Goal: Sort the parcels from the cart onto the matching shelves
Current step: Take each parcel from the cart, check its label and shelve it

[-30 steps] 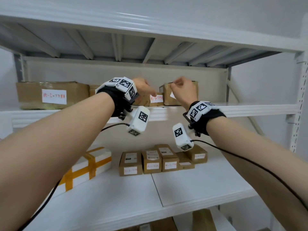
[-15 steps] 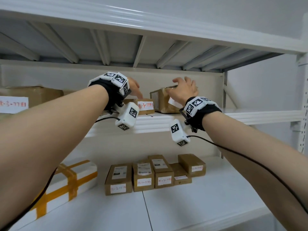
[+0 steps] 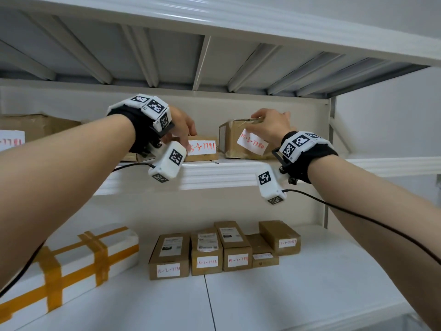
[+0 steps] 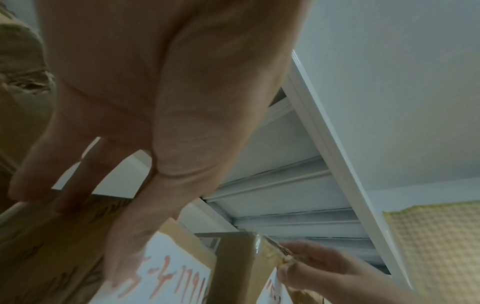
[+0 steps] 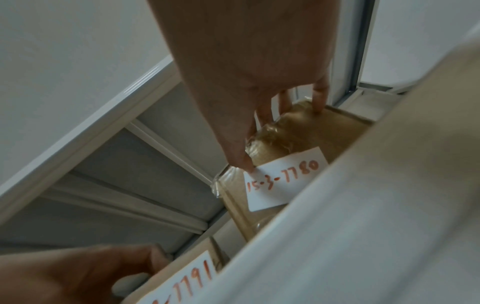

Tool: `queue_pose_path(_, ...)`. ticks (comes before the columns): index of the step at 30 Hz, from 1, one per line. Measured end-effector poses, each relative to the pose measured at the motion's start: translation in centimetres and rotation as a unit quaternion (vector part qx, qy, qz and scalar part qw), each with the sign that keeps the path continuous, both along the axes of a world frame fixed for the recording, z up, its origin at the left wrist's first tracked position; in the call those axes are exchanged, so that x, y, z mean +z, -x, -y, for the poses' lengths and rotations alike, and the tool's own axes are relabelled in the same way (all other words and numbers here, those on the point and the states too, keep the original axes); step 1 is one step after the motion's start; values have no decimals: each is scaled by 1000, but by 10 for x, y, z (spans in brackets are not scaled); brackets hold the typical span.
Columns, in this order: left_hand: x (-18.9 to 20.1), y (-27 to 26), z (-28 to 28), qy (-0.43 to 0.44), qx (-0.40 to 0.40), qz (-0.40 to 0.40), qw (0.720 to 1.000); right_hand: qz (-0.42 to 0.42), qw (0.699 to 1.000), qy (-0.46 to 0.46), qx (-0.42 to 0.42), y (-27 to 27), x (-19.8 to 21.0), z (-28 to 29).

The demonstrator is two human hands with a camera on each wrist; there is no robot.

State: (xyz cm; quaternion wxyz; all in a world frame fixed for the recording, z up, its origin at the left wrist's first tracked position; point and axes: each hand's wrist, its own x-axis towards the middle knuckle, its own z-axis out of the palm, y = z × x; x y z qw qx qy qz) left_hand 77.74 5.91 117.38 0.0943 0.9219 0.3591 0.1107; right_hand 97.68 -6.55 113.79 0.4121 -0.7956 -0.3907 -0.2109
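Upper shelf [image 3: 214, 173]: parcel [image 3: 230, 142] apparently under right hand [image 3: 269, 130], left hand [image 3: 183, 127] beside.

Storeroom: white metal shelves [image 3: 214, 172] w/ labelled cardboard parcels [image 3: 206, 249].

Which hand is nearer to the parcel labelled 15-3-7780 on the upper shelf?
Right. The right hand holds parcel 15-3-7780 by its top front edge; the left hand rests on the neighbouring parcel ending 7791, to its left.
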Motion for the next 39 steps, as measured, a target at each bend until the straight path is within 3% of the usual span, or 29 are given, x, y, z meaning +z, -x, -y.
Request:
queue_pose_path(17,-7,24,6,69,-30,56,996,22,995,-81,46,-13,-16,7)
queue_pose_path(24,-9,21,7,70,-5,74,995,-1,968,-210,138,-12,-21,14)
queue_pose_path(29,-13,15,7,53,4,78,996,-43,955,-240,166,-14,-25,21)
queue_pose_path(34,-10,15,11,59,-8,131,990,1,981,-190,47,-7,-18,27)
queue_pose_path(39,5,33,8,16,-15,149,989,-2,998,-58,-2,1,-13,13)
